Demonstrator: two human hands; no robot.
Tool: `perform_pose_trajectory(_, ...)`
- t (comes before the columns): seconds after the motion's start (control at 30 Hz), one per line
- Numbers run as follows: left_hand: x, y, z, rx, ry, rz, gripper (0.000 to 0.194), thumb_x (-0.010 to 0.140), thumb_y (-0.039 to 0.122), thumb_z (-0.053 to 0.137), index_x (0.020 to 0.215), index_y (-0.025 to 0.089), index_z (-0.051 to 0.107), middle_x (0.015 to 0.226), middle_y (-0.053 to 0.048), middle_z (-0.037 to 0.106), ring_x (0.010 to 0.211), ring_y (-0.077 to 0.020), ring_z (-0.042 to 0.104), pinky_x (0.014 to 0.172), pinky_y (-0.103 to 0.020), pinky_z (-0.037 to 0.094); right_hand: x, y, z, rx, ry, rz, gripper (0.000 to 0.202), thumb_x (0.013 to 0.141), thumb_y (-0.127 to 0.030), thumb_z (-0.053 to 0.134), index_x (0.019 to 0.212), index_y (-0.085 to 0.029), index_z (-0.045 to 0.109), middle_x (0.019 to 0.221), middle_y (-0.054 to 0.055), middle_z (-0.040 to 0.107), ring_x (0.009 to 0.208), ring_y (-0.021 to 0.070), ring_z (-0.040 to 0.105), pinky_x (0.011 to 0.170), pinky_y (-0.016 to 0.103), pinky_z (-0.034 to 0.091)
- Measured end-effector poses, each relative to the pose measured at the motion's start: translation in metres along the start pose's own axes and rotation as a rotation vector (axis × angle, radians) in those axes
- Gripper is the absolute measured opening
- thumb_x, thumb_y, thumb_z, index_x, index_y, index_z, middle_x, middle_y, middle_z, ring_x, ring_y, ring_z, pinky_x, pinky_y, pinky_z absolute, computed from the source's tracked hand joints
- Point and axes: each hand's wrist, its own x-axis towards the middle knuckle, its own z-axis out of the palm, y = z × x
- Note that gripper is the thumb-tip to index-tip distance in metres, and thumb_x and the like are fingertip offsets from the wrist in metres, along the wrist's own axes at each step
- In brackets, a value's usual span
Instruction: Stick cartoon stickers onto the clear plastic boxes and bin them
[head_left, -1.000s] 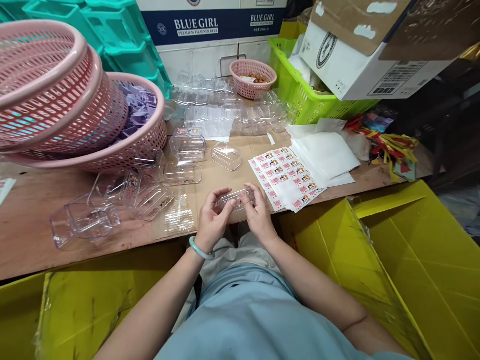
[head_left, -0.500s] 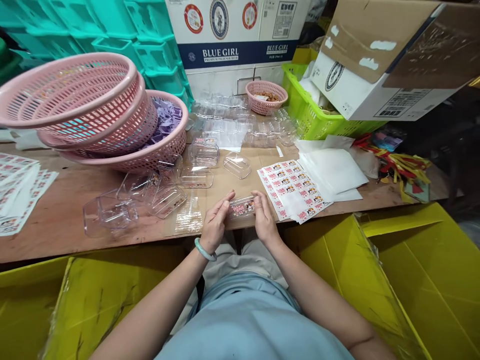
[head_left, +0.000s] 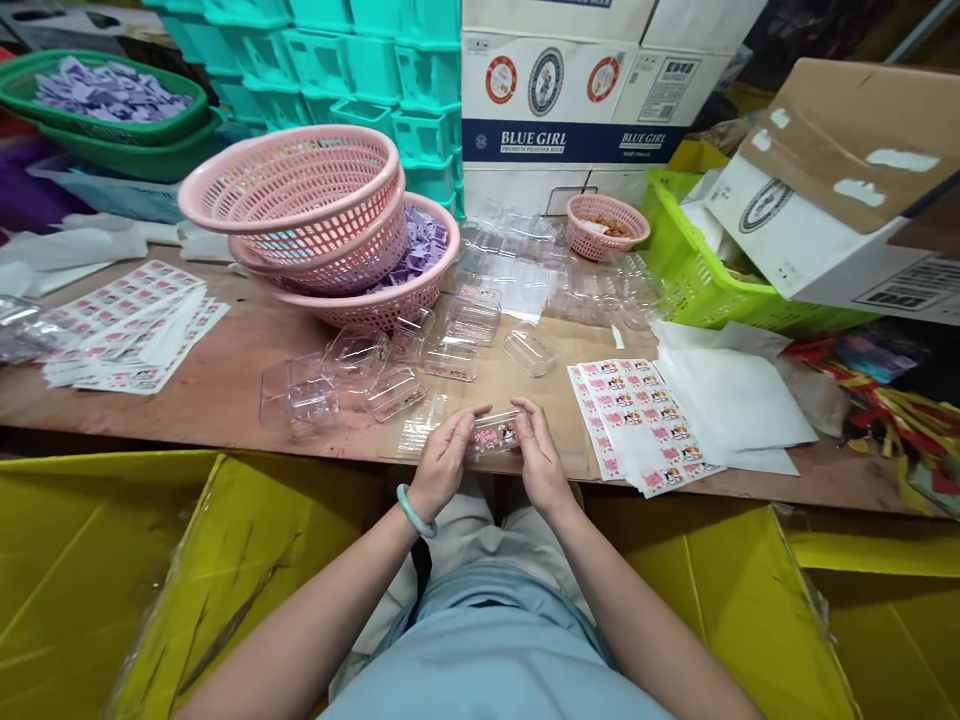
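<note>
Between my two hands is a small clear plastic box (head_left: 495, 436) with a pink and cat-patterned sticker on it. My left hand (head_left: 447, 455), with a pale green bangle at the wrist, grips its left end. At its right end my right hand (head_left: 541, 458) is closed, thumb on top. Just left of my hands lie several loose clear boxes (head_left: 396, 393), some bearing stickers. One clear plastic piece (head_left: 529, 350) rests on the cardboard (head_left: 559, 395) beyond my hands. Sticker sheets (head_left: 651, 425) with pink print and cats lie to the right.
Stacked pink baskets (head_left: 300, 190) stand back left, the lowest holding purple packets. A small pink basket (head_left: 607, 228) sits near a lime green crate (head_left: 682, 265). White backing sheets (head_left: 739, 390) lie at right, more sticker sheets (head_left: 139, 325) at left. Yellow boxes (head_left: 277, 580) flank my legs.
My view has swung left, so the scene sits further right and green tubs show at the far left. Both hands keep hold of the clear box, almost unmoved.
</note>
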Motion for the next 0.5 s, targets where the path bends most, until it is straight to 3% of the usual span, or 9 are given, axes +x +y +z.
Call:
perform_pose_trajectory(0.1,-0.002,-0.005,-0.008,-0.109,0.078,-0.019,0.046,0.096,0.047,0.037,0.121,0.017,0.062,0.131,-0.011,0.06,0.124,-0.0227,0.053,0.109,-0.038,0.036,0.005,-0.004,0.014,0.036,0.002,0.003,0.042,0.094,-0.055,0.036,0.122,-0.026,0.048,0.126,0.006,0.051,0.108,0.0197,0.052,0.092,0.033,0.044)
perform_pose_trajectory(0.17,-0.004,-0.007,-0.006,-0.215,0.126,-0.02,0.05,0.092,0.049,0.045,0.135,0.022,0.048,0.144,-0.01,0.048,0.135,-0.0226,0.043,0.112,-0.038,0.033,0.005,-0.004,0.023,0.103,0.051,0.038,0.042,0.094,-0.056,0.034,0.124,-0.028,0.045,0.126,0.005,0.051,0.107,0.0193,0.053,0.091,0.032,0.044)
perform_pose_trajectory(0.23,-0.006,-0.007,-0.001,-0.288,0.128,-0.031,0.072,0.083,0.047,0.062,0.145,0.028,0.03,0.154,-0.01,0.032,0.141,-0.0235,0.033,0.113,-0.037,0.032,0.003,-0.003,0.03,0.166,0.096,0.071,0.043,0.094,-0.057,0.033,0.126,-0.03,0.043,0.125,0.005,0.051,0.104,0.0189,0.055,0.09,0.033,0.045)
perform_pose_trajectory(0.3,-0.006,-0.006,0.004,-0.307,0.094,-0.056,0.089,0.075,0.043,0.073,0.147,0.031,0.021,0.157,-0.011,0.024,0.143,-0.0254,0.028,0.112,-0.038,0.034,0.001,-0.002,0.032,0.202,0.117,0.073,0.044,0.094,-0.057,0.034,0.127,-0.03,0.041,0.124,0.006,0.051,0.103,0.0187,0.055,0.091,0.034,0.046)
perform_pose_trajectory(0.5,-0.006,-0.006,0.007,-0.188,0.096,-0.016,0.082,0.072,0.039,0.076,0.141,0.032,0.031,0.154,-0.01,0.028,0.143,-0.0264,0.028,0.115,-0.043,0.028,-0.003,-0.008,0.012,0.13,0.2,0.059,0.04,0.093,-0.057,0.04,0.122,-0.029,0.043,0.123,0.006,0.049,0.11,0.019,0.051,0.089,0.032,0.047)
